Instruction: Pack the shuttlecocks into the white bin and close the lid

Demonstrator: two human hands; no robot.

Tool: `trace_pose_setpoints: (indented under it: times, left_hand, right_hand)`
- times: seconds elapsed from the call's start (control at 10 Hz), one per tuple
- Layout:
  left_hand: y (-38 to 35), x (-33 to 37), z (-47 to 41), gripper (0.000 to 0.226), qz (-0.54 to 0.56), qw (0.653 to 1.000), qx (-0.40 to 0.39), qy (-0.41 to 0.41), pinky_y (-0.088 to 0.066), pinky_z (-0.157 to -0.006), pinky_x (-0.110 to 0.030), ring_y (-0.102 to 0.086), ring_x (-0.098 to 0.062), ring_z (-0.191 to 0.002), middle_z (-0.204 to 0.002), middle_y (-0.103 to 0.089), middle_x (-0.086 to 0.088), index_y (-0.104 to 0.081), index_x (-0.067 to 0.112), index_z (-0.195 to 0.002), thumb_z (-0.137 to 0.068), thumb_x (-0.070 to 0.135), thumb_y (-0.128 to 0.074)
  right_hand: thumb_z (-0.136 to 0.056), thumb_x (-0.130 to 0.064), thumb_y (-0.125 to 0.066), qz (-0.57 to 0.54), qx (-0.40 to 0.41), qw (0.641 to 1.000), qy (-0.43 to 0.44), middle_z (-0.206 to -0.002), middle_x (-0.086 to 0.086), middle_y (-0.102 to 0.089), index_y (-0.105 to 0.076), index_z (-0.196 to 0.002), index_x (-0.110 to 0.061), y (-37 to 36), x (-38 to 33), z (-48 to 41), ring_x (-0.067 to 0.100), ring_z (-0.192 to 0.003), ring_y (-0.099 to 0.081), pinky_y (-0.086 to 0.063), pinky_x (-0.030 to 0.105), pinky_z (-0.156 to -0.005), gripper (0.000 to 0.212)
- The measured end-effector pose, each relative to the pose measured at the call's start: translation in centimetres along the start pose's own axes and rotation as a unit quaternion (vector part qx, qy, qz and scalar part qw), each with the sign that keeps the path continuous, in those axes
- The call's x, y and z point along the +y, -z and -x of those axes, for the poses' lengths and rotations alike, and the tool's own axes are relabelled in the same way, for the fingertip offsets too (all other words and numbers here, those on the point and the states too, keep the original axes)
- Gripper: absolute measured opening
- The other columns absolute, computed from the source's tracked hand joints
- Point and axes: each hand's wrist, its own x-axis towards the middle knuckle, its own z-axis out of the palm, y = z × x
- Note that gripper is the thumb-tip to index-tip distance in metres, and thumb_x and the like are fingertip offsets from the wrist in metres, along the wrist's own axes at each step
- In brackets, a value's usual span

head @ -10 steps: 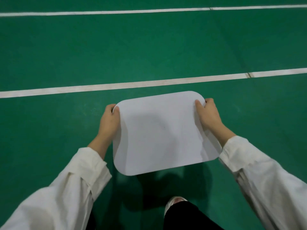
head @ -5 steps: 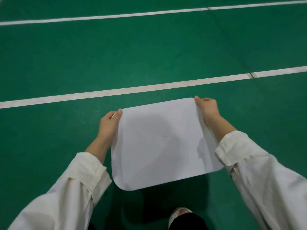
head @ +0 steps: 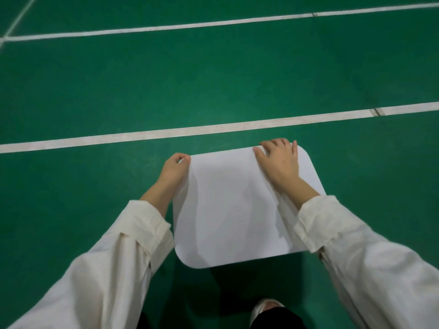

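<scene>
Nearest, a pale shoe (head: 267, 305) showed on the green floor (head: 71, 186), and cream sleeves (head: 114, 257) reached forward on either side of the white lid (head: 232, 214), which lay level and hid whatever was under it. The left hand (head: 174, 169) pinched the lid's far left corner, while the right hand (head: 280, 162) pressed flat, fingers spread, near its far right corner. Beyond them ran a white line (head: 213, 128).

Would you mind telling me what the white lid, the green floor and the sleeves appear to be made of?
The white lid: probably matte plastic; smooth, thin, rounded corners, no glare. The green floor: likely vinyl or rubber sports surface; even colour, faint sheen. The sleeves: woven cloth, perhaps cotton; soft creases, folded cuffs.
</scene>
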Motion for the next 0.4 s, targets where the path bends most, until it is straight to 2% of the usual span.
trace_pose_setpoints:
  times: [0.1,0.2,0.3,0.4]
  left_hand:
    - [0.1,0.8,-0.1,0.022,0.005,1.0,0.007,0.007,-0.041,-0.076,-0.025,-0.051,-0.018,-0.084,-0.105,-0.059,-0.006,-0.06,0.009,-0.107,-0.093,0.021,-0.048]
    - [0.5,1.2,-0.3,0.021,-0.06,0.998,-0.001,-0.005,-0.04,-0.079,-0.028,-0.051,-0.021,-0.085,-0.109,-0.062,-0.011,-0.061,0.008,-0.1,-0.093,0.023,-0.048]
    - [1.3,1.7,-0.4,0.024,-0.186,0.982,-0.033,-0.017,-0.042,-0.077,-0.031,-0.056,-0.028,-0.089,-0.105,-0.063,-0.014,-0.059,0.008,-0.096,-0.092,0.028,-0.047]
    - [3.1,2.5,-0.2,0.016,-0.292,0.955,-0.036,-0.038,-0.042,-0.071,-0.029,-0.055,-0.026,-0.085,-0.1,-0.063,-0.01,-0.055,0.013,-0.092,-0.087,0.027,-0.05]
  right_hand:
    - [-0.093,-0.047,-0.041,0.011,-0.056,0.998,-0.022,-0.128,0.01,-0.055,-0.061,-0.121,-0.021,1.5,-0.4,-0.9,0.027,-0.13,-0.036,-0.006,0.046,-0.117,0.043]
    - [-0.093,-0.049,-0.04,0.044,-0.092,0.994,-0.036,-0.128,0.012,-0.057,-0.06,-0.122,-0.022,1.9,-0.7,-1.7,0.029,-0.129,-0.039,-0.009,0.048,-0.117,0.045]
    - [-0.093,-0.046,-0.039,0.075,-0.125,0.989,-0.04,-0.13,0.013,-0.054,-0.058,-0.124,-0.019,3.1,-1.7,-1.3,0.031,-0.127,-0.04,-0.02,0.048,-0.114,0.045]
    - [-0.093,-0.035,-0.043,0.066,-0.097,0.993,-0.009,-0.132,0.013,-0.047,-0.051,-0.13,-0.013,4.3,-2.4,-0.7,0.031,-0.123,-0.042,-0.036,0.042,-0.1,0.044]
